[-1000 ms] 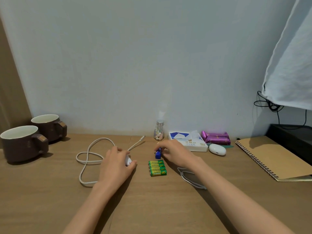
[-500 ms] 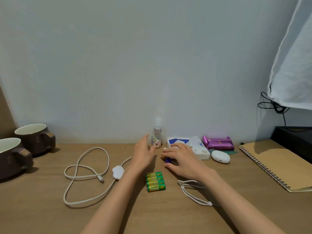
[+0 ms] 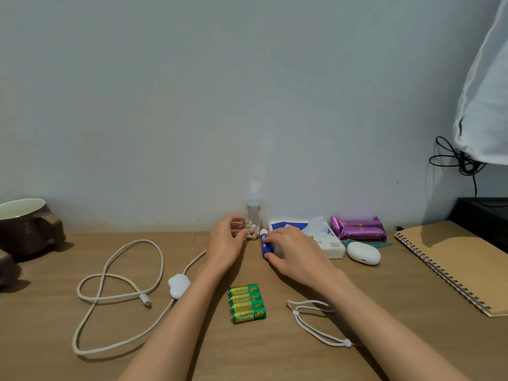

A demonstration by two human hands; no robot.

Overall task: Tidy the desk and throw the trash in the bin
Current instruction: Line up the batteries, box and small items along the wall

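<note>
Both pinch: left grip (image 3: 225, 243) holds the jar (image 3: 253, 220), right grip (image 3: 297, 251) half covers a blue tube (image 3: 264, 244).

We seem to be at a home desk (image 3: 384, 312): a wooden top against a plain wall (image 3: 247, 92), carrying a mug (image 3: 24, 226), a charging cable (image 3: 121, 270), batteries (image 3: 246, 303), tissues (image 3: 328, 244), a purple packet (image 3: 357, 229) and a spiral notebook (image 3: 461, 259), with white cloth (image 3: 486, 92) hanging at the right over tangled black wires (image 3: 453, 158).

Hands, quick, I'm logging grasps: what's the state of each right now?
Left hand: fingers curled round the small glass bottle.
Right hand: pinching the blue tube lying on the desk.
</note>
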